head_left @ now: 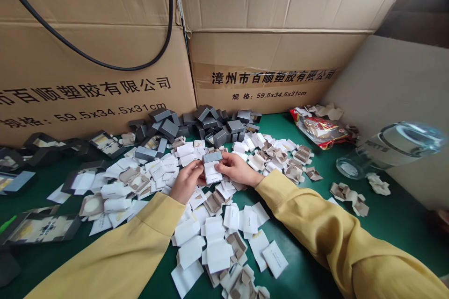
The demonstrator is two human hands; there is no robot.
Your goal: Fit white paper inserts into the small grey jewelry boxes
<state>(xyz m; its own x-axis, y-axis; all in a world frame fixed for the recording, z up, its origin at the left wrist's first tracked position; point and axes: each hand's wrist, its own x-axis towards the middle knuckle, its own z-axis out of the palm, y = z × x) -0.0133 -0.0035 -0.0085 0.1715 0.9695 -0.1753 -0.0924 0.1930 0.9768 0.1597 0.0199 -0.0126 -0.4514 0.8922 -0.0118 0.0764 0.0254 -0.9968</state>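
Observation:
Between my two hands is a small box (212,168) with a grey end and a white printed part showing below it. My left hand (187,180) grips its left side, thumb towards the top. The fingers of my right hand (237,168) close on its right edge, near the grey end. Below and around the hands lie many folded white cards (219,238), some printed with small text. Dark grey box sleeves (206,124) are heaped just beyond the hands.
Large cardboard cartons (273,56) wall off the back, with a black cable (122,68) hanging in front. On the green table (301,243) a red snack bag (315,128) and a clear bottle (389,149) stand at right. Opened dark boxes (44,229) lie at left.

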